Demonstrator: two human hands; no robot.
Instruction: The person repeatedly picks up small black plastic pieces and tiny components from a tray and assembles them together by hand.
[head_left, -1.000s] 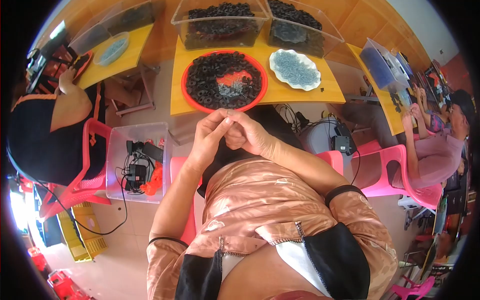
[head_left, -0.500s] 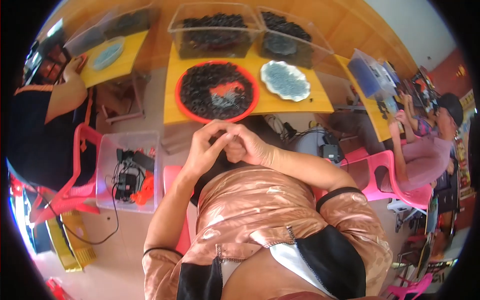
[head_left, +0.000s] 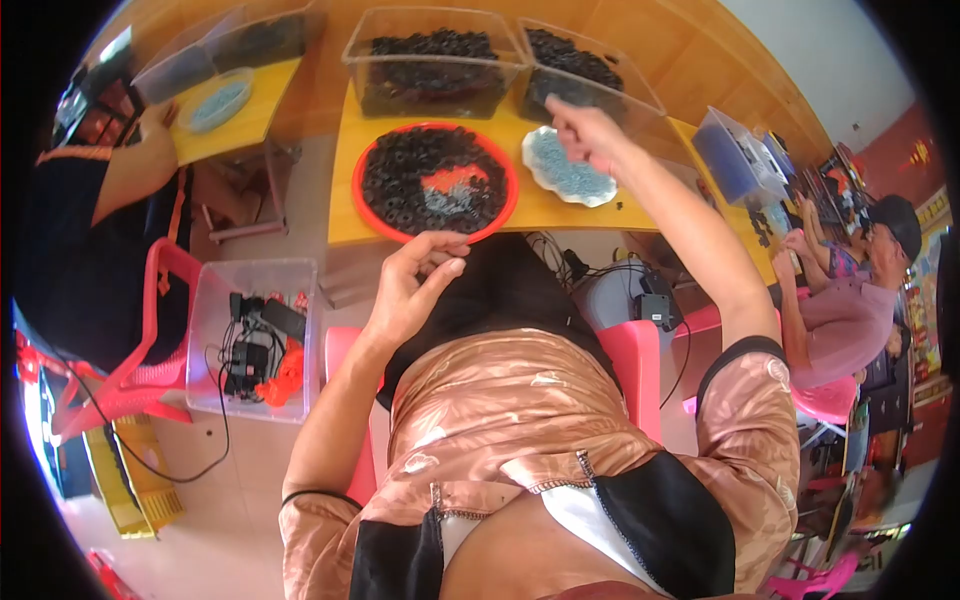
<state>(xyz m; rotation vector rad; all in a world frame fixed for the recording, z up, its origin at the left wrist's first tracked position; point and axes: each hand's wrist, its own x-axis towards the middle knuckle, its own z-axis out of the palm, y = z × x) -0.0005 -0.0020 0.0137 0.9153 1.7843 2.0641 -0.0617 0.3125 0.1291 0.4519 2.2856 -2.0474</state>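
Observation:
My left hand [head_left: 415, 280] is at the near rim of a red round tray [head_left: 365, 205], its fingers curled towards the thumb. Anything inside that hand is hidden. The tray carries many small black ring-like parts [head_left: 405, 170] and a small heap of grey metal pieces [head_left: 452, 200]. My right hand [head_left: 590, 135] hangs over the white scalloped dish [head_left: 532, 160], close to the right clear bin [head_left: 640, 95]. Its fingers are bent, with one digit sticking out, slightly blurred; I cannot see what it holds. Small bluish-grey pieces [head_left: 575, 183] fill the dish.
A clear bin of black parts [head_left: 430, 80] stands behind the tray on the yellow table [head_left: 345, 225]. On the floor at left, a plastic tub [head_left: 205, 330] holds chargers and cables. People sit at tables left [head_left: 110, 240] and right [head_left: 850, 310].
My hands were together in front of the tray. The right has moved away, up and to the right over the dish; the left stays near the tray's rim.

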